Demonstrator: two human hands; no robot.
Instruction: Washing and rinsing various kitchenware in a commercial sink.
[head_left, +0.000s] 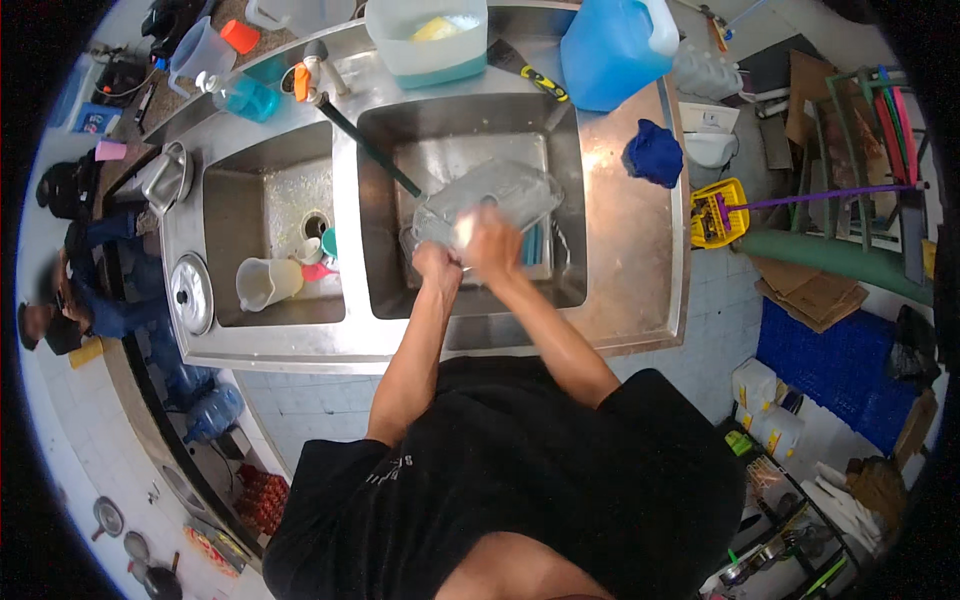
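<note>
Over the right basin [375, 270] of the steel sink, my left hand [437, 262] is closed on the near edge of a clear plastic container [500, 188]. My right hand [492, 248] is blurred by motion and lies over the container. Its fingers look curled round something pale, too smeared to name. Beyond my left hand, a dark green hose [370, 148] runs from the tap [322, 70] into this basin. Something blue and flat [533, 243] shows in the basin, partly covered by the container and my right hand.
The left basin holds a whitish jug [268, 284] and small cups. Along the back stand a tub of bluish liquid [428, 45], a scraper [530, 72] and a blue jerrycan [615, 55]. A blue cloth [653, 153] lies right. A person [85, 290] is at far left.
</note>
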